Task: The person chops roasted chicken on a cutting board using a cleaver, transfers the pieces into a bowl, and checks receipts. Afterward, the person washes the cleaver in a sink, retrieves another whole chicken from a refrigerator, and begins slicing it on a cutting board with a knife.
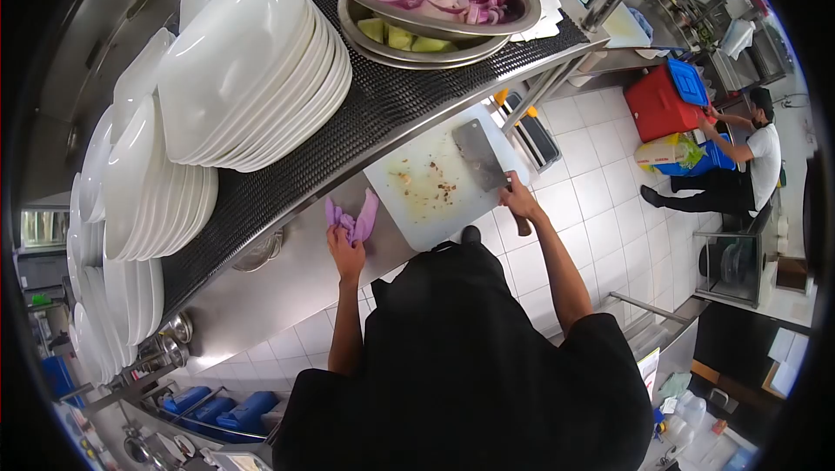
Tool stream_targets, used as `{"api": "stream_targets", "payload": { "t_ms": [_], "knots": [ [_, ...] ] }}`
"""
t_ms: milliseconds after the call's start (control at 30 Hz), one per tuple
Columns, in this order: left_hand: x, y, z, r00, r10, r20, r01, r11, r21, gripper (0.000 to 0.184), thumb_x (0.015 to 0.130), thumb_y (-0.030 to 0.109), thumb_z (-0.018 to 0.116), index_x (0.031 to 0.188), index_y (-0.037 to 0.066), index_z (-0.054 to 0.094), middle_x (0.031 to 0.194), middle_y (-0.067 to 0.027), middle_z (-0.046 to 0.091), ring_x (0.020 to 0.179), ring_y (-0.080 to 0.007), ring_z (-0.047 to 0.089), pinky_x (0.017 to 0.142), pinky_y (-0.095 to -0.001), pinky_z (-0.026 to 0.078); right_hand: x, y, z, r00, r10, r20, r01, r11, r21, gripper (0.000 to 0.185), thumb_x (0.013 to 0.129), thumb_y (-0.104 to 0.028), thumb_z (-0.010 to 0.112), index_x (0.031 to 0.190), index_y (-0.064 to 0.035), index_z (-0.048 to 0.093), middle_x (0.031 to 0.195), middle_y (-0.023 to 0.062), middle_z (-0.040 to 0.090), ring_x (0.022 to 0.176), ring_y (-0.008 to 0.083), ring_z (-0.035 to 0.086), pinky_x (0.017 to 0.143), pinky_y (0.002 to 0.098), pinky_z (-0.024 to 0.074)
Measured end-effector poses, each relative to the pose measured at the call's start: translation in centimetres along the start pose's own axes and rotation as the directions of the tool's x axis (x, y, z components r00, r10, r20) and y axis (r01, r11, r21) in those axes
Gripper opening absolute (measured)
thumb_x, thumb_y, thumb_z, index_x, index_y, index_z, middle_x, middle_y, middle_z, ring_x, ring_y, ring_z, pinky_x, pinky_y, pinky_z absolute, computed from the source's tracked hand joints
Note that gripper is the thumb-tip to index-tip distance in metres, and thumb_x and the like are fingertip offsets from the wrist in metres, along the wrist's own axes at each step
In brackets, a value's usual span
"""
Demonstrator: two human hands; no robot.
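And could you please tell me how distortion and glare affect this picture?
Head view: fisheye distortion, black corners; same view: bright highlights on the stacked glossy white plates; same view: the broad grey metal cleaver blade looks duller, its outline readable.

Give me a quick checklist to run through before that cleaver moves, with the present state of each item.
1. Right hand gripping the cleaver by its handle: ok.
2. Left hand away from the cutting edge: ok, it holds a purple cloth left of the cutting board.
3. Cutting board free of debris: not ok, brown scraps are scattered across it.
4. Cleaver resting flat on the board: cannot tell, it overlaps the board but contact is unclear.
5. Co-worker out of range: ok, over by the red cooler, across the tiled floor.
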State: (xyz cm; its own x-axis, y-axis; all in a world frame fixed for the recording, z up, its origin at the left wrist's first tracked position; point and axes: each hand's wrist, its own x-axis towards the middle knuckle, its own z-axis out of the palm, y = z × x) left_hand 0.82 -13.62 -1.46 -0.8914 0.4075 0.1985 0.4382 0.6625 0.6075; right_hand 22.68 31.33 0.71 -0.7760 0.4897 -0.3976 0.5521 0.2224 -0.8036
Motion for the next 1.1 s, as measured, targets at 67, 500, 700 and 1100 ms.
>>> {"api": "stream_targets", "payload": {
  "t_ms": [67,500,700,1100],
  "knots": [
    [-0.7,1.4,-0.8,0.995,-0.091,0.050,0.089,0.995,0.044,0.042,0.078,0.009,0.070,0.117,0.006,0.054,0.142,-0.0209,0.041,0.130,-0.0446,0.042,0.106,-0.0583,0.037,1.0,-2.1,-0.9,0.996,0.083,-0.031,-0.084,0.996,-0.018,0.040,0.099,-0.020,0.056,0.131,-0.0010,0.041,0.080,0.0166,0.068,0.074,0.0267,0.070,0.066,0.0406,0.0538],
    [-1.4,1.0,2.3,0.989,-0.144,-0.028,0.146,0.975,0.167,0.060,0.078,0.010,0.070,0.135,0.013,0.053,0.142,-0.0223,0.041,0.126,-0.0480,0.043,0.105,-0.0580,0.040,5.2,-3.9,-1.3,0.970,-0.225,-0.089,0.178,0.914,-0.365,0.053,0.102,-0.028,0.053,0.153,-0.0324,0.041,0.093,0.0293,0.069,0.085,0.0489,0.067,0.078,0.0582,0.0509],
    [-0.6,2.4,2.6,0.970,-0.226,-0.091,0.226,0.974,-0.012,0.054,0.076,0.004,0.065,0.129,0.010,0.058,0.128,-0.0238,0.050,0.118,-0.0446,0.051,0.104,-0.0527,0.042,5.5,-5.0,2.5,0.850,-0.527,0.005,0.479,0.768,-0.425,0.052,0.102,-0.031,0.054,0.152,-0.0358,0.043,0.099,0.0289,0.069,0.092,0.0489,0.067,0.085,0.0573,0.0527],
    [1.2,3.2,1.7,0.977,-0.209,-0.027,0.203,0.967,-0.155,0.068,0.085,0.028,0.078,0.141,0.005,0.047,0.137,-0.0266,0.047,0.127,-0.0453,0.045,0.106,-0.0514,0.042,3.4,-4.1,5.0,0.921,-0.390,0.025,0.355,0.807,-0.472,0.053,0.103,-0.032,0.050,0.155,-0.0334,0.037,0.095,0.0277,0.070,0.084,0.0495,0.067,0.081,0.0589,0.0542]
  ]
}}
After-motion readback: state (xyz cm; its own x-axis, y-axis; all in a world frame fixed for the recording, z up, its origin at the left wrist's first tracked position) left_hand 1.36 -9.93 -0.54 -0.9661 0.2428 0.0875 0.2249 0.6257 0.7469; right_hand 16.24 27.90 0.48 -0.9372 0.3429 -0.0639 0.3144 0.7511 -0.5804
